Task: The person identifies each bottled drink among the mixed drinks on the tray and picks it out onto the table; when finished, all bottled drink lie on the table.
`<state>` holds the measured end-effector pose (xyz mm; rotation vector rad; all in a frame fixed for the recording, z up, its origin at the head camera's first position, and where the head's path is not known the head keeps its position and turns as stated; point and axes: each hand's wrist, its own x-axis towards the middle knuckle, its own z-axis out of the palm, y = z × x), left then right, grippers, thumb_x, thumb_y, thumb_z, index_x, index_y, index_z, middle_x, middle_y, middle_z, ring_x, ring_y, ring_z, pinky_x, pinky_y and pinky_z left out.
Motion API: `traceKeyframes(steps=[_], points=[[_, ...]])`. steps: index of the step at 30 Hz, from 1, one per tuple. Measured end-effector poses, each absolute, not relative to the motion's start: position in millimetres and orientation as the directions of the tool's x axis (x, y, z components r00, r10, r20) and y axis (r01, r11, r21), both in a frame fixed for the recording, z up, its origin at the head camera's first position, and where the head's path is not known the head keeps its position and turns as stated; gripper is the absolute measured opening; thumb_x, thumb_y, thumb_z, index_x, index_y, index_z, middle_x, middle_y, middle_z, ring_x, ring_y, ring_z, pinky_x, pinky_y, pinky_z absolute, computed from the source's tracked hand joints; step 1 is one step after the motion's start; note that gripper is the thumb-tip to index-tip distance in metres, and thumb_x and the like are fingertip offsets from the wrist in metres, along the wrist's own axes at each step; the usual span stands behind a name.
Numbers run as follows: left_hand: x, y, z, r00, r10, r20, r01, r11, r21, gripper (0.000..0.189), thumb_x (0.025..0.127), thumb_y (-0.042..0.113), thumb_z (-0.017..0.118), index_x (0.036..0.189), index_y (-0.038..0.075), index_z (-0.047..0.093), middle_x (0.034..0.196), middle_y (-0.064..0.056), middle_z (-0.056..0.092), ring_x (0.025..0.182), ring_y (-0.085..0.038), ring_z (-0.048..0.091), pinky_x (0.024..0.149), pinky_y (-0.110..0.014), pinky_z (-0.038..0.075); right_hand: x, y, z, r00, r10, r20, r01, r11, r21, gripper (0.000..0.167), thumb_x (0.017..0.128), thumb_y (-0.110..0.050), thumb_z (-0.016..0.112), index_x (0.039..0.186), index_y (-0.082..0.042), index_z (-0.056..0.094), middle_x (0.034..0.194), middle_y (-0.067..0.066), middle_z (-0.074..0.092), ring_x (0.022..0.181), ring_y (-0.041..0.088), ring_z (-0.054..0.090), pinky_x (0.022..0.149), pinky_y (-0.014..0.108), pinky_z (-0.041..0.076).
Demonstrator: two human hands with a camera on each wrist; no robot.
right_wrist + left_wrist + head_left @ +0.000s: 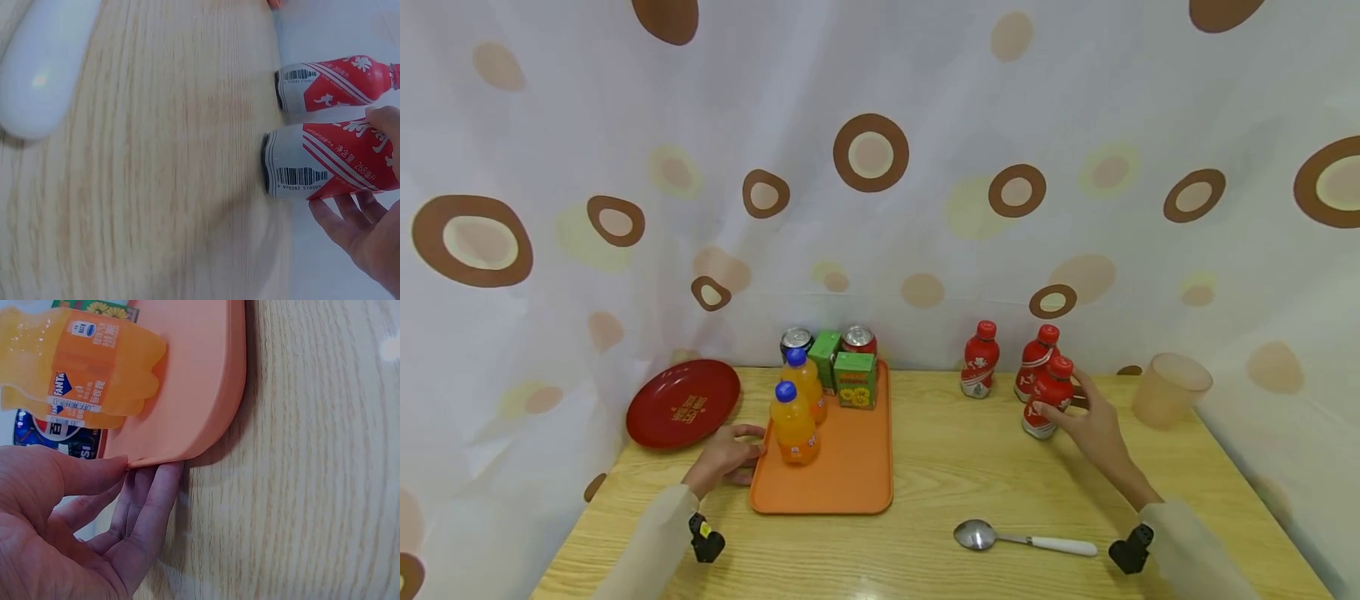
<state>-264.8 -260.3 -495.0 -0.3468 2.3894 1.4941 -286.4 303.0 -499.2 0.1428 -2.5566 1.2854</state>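
Note:
My left hand (730, 458) pinches the left rim of an orange tray (850, 487), thumb on top and fingers beneath, as the left wrist view shows. On the tray stand two orange Fanta bottles (795, 433) with blue caps, two green juice boxes (855, 383) and two cans (859, 339). My right hand (1093, 425) grips a red bottle (1049, 392) around its body; the right wrist view shows its barcode and white label (297, 164). Just behind it stands a second red bottle (1036, 354), and a third red bottle (981, 360) is to the left.
A dark red plate (685, 404) leans at the left by the curtain. A spoon (1022, 539) with a white handle lies near the front. At the right back stands a translucent peach cup (1168, 392). A patterned curtain (925, 233) closes off the table's far side.

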Motion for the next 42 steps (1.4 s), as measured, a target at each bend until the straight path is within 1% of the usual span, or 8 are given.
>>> traceKeyframes(steps=[16,19,24,27,31,35,38,42], points=[[-267.1,-257.3,-495.0,-0.924,-0.029,-0.382,-0.356,0.435,0.827,0.046,0.101,0.006,0.062,0.144,-0.008,0.053,0.115,-0.021,0.073,0.086,-0.022,0.075,0.068,-0.036,0.065,-283.9,318.1,-500.2,-0.949,0.076,0.307,-0.202,0.601,-0.774,0.085,0.096,-0.027,0.078,0.164,-0.008,0.031,0.14,0.028,0.059,0.118,0.039,0.06,0.077,0.008,0.046],[-266.6,-258.3,-495.7,-0.925,-0.021,-0.378,-0.349,0.437,0.829,0.047,0.101,0.007,0.063,0.145,-0.009,0.052,0.115,-0.021,0.073,0.087,-0.022,0.075,0.067,-0.036,0.065,-286.6,320.1,-495.9,-0.957,0.048,0.286,-0.198,0.613,-0.765,0.085,0.095,-0.028,0.079,0.163,-0.007,0.032,0.14,0.029,0.058,0.117,0.043,0.061,0.078,0.016,0.052],[-265.0,-262.3,-496.9,-0.926,-0.018,-0.377,-0.346,0.438,0.83,0.049,0.102,0.008,0.063,0.146,-0.009,0.05,0.113,-0.02,0.073,0.086,-0.022,0.074,0.067,-0.036,0.065,-290.3,322.4,-471.9,-0.974,-0.018,0.226,-0.184,0.649,-0.738,0.085,0.096,-0.032,0.078,0.16,-0.001,0.031,0.141,0.034,0.053,0.121,0.052,0.059,0.09,0.05,0.059],[-266.4,-261.6,-497.6,-0.926,-0.019,-0.377,-0.346,0.444,0.827,0.049,0.102,0.009,0.064,0.146,-0.009,0.05,0.113,-0.02,0.073,0.086,-0.022,0.075,0.067,-0.037,0.065,-286.8,324.0,-454.0,-0.965,0.024,0.26,-0.185,0.637,-0.748,0.082,0.097,-0.033,0.076,0.157,0.001,0.032,0.14,0.033,0.051,0.123,0.046,0.056,0.093,0.036,0.058],[-269.5,-256.3,-496.9,-0.927,-0.01,-0.375,-0.337,0.457,0.823,0.047,0.101,0.008,0.064,0.144,-0.008,0.053,0.114,-0.021,0.074,0.086,-0.023,0.076,0.068,-0.037,0.066,-281.7,322.3,-437.0,-0.866,0.152,0.476,-0.307,0.592,-0.746,0.057,0.097,-0.016,0.075,0.143,0.005,0.051,0.126,0.024,0.059,0.111,0.018,0.06,0.084,0.006,0.048],[-270.4,-253.3,-496.0,-0.929,0.029,-0.369,-0.316,0.455,0.832,0.047,0.1,0.005,0.063,0.144,-0.01,0.052,0.114,-0.023,0.073,0.088,-0.025,0.076,0.069,-0.037,0.066,-276.7,306.4,-423.8,-0.679,0.224,0.699,-0.492,0.569,-0.659,0.03,0.092,0.008,0.072,0.121,0.01,0.066,0.106,0.023,0.064,0.093,-0.005,0.058,0.082,0.005,0.048],[-268.2,-256.4,-495.2,-0.932,0.031,-0.361,-0.31,0.445,0.84,0.049,0.099,0.002,0.063,0.145,-0.01,0.05,0.116,-0.025,0.072,0.09,-0.027,0.076,0.067,-0.039,0.066,-270.9,283.3,-412.5,-0.611,0.187,0.769,-0.583,0.551,-0.597,0.023,0.089,0.016,0.069,0.112,0.016,0.066,0.096,0.027,0.062,0.089,-0.004,0.057,0.079,0.006,0.048],[-267.6,-259.6,-491.9,-0.955,0.008,-0.296,-0.259,0.465,0.847,0.053,0.096,-0.003,0.064,0.147,-0.009,0.049,0.122,-0.031,0.065,0.098,-0.034,0.073,0.066,-0.041,0.066,-267.3,254.7,-404.7,-0.619,0.127,0.775,-0.625,0.517,-0.585,0.02,0.088,0.018,0.068,0.108,0.018,0.065,0.093,0.027,0.062,0.087,-0.001,0.057,0.076,0.004,0.048]])
